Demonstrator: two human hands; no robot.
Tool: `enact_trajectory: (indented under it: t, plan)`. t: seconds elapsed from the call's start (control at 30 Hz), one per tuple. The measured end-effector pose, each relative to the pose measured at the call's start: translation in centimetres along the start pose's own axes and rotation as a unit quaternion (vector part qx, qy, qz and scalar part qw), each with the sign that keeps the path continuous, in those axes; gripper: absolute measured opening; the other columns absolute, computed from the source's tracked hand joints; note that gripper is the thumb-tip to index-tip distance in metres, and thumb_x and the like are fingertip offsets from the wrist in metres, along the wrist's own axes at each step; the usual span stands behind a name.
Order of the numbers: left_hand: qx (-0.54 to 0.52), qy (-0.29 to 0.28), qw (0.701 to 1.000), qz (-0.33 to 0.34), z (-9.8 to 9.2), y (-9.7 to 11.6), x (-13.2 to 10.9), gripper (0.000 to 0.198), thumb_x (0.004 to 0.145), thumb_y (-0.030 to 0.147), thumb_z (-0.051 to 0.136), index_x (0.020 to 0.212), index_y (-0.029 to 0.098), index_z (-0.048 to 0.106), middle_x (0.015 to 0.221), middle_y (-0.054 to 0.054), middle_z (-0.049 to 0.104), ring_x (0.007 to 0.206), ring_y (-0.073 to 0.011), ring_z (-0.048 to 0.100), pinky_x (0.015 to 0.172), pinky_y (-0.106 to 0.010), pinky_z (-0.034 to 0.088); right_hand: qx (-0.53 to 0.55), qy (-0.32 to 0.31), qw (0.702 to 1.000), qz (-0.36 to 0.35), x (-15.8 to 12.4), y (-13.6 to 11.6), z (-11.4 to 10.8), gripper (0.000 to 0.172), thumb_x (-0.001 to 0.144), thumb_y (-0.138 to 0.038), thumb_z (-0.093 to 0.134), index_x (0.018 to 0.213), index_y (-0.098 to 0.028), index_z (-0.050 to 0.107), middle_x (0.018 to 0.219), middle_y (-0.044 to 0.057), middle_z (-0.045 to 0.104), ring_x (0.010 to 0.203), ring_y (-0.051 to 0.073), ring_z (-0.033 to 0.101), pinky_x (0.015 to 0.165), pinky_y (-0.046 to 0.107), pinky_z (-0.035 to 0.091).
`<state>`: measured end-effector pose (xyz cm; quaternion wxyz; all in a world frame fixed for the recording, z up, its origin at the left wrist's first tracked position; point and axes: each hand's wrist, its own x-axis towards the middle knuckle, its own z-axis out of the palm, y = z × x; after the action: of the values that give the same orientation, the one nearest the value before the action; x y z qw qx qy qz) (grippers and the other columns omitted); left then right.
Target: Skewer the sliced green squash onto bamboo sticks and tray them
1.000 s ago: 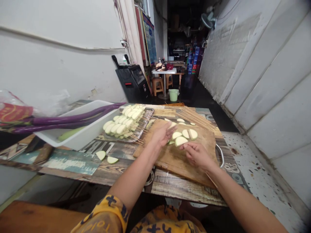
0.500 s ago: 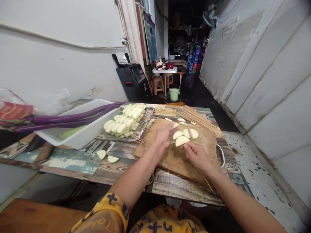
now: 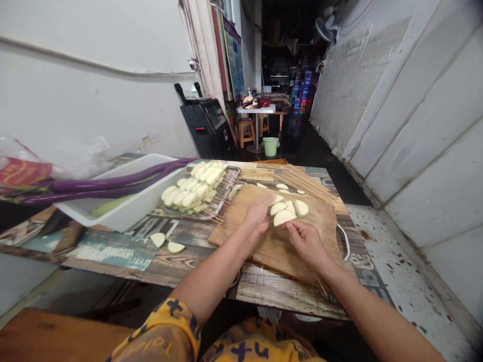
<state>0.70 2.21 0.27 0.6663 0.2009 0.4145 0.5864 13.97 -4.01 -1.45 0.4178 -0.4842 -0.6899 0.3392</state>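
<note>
Both my hands work over a wooden cutting board (image 3: pixel 275 251) on the table. My left hand (image 3: pixel 257 217) is curled at the board's middle, its fingertips pinching a pale half-moon vegetable slice among a few slices (image 3: pixel 284 217) lying there. My right hand (image 3: pixel 307 244) is closed on a thin bamboo skewer (image 3: pixel 320 287) that runs back under my wrist. Its fingertips touch the nearest slice. Whether the skewer's tip is in a slice is hidden.
A loose pile of bamboo skewers (image 3: pixel 302 183) lies behind the board. To the left, a metal tray holds skewered slices (image 3: pixel 192 193). A white tub (image 3: pixel 124 211) carries long purple eggplants (image 3: pixel 113 183). Two stray slices (image 3: pixel 166 243) lie on the tabletop. A wall runs close on the right.
My left hand has slid right and curled its fingers onto the slices. My right hand has edged up toward the nearest slice with the skewer.
</note>
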Motion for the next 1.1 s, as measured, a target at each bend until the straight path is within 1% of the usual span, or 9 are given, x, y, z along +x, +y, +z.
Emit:
enact_trajectory:
  t: [0.23,0.4,0.47,0.53,0.63,0.7,0.77,0.9,1.1]
  plan:
    - [0.054,-0.030,0.998,0.025,0.2,-0.4,-0.4,0.022,0.074,0.030,0.069,0.077,0.008,0.066,0.072,-0.009,0.069,0.065,-0.0154,0.064,0.062,-0.025,0.052,-0.014,0.017,0.999,-0.027,0.1,0.0,-0.1,0.027,0.084,-0.037,0.045,0.077,-0.018,0.064,0.063,0.002,0.060,0.060,0.017,0.053,0.057,0.028,0.039]
    - [0.151,0.007,0.974,0.167,-1.1,1.9,0.1,0.023,0.080,0.035,0.061,0.085,0.014,0.069,0.083,-0.008,0.071,0.077,-0.0162,0.065,0.076,-0.027,0.049,-0.016,0.065,0.998,-0.022,0.4,0.2,-0.9,0.030,0.084,-0.041,0.044,0.079,-0.018,0.063,0.064,0.002,0.059,0.058,0.017,0.051,0.057,0.027,0.037]
    - [0.257,0.021,0.935,0.245,-2.1,3.1,0.3,0.017,0.075,0.030,0.066,0.086,0.018,0.071,0.088,-0.005,0.071,0.084,-0.0170,0.064,0.082,-0.026,0.046,-0.014,0.088,0.996,-0.008,0.6,0.3,-1.4,0.032,0.084,-0.044,0.043,0.080,-0.018,0.063,0.056,-0.001,0.052,0.052,0.015,0.046,0.052,0.027,0.034]
    - [0.424,0.016,0.859,0.287,-2.9,3.9,0.4,0.018,0.069,0.028,0.070,0.085,0.020,0.072,0.089,-0.006,0.071,0.087,-0.0202,0.063,0.083,-0.027,0.044,-0.009,0.103,0.995,0.006,0.7,0.2,-1.8,0.034,0.085,-0.046,0.043,0.080,-0.017,0.062,0.050,-0.003,0.045,0.047,0.014,0.042,0.049,0.026,0.032]
    - [0.641,-0.012,0.729,0.240,-3.7,4.4,0.2,0.031,0.061,0.031,0.075,0.090,0.019,0.071,0.087,-0.010,0.071,0.087,-0.0268,0.063,0.080,-0.031,0.042,0.001,0.110,0.994,0.020,0.8,-0.1,-2.0,0.036,0.085,-0.047,0.042,0.080,-0.017,0.062,0.048,-0.005,0.040,0.044,0.013,0.038,0.046,0.025,0.030]
    - [0.708,-0.039,0.677,0.199,-4.1,4.4,0.1,0.041,0.053,0.030,0.079,0.091,0.020,0.070,0.088,-0.010,0.070,0.090,-0.0288,0.062,0.079,-0.030,0.042,0.006,0.114,0.993,0.024,0.7,-0.2,-1.9,0.037,0.085,-0.047,0.042,0.081,-0.016,0.062,0.048,-0.005,0.040,0.044,0.012,0.038,0.046,0.025,0.030]
    - [0.740,-0.077,0.645,0.177,-4.3,4.5,0.2,0.043,0.048,0.029,0.081,0.089,0.022,0.070,0.092,-0.009,0.069,0.094,-0.0285,0.061,0.078,-0.028,0.041,0.009,0.118,0.993,0.028,0.7,-0.2,-1.8,0.037,0.085,-0.046,0.043,0.083,-0.015,0.063,0.048,-0.005,0.040,0.044,0.012,0.037,0.046,0.025,0.030]
    - [0.796,-0.121,0.570,0.163,-4.6,4.7,0.4,0.035,0.054,0.030,0.077,0.087,0.024,0.068,0.097,-0.008,0.066,0.095,-0.0275,0.059,0.077,-0.028,0.040,0.010,0.121,0.992,0.030,0.6,-0.2,-1.7,0.036,0.085,-0.044,0.044,0.085,-0.015,0.065,0.047,-0.005,0.039,0.045,0.012,0.037,0.047,0.025,0.031]
    - [0.803,-0.101,0.566,0.156,-4.8,4.8,0.1,0.039,0.055,0.034,0.076,0.090,0.022,0.063,0.088,-0.006,0.066,0.079,-0.0233,0.060,0.065,-0.027,0.040,0.019,0.123,0.992,0.025,0.6,-0.2,-1.8,0.036,0.084,-0.045,0.047,0.083,-0.015,0.066,0.047,-0.005,0.041,0.044,0.012,0.038,0.047,0.025,0.031]
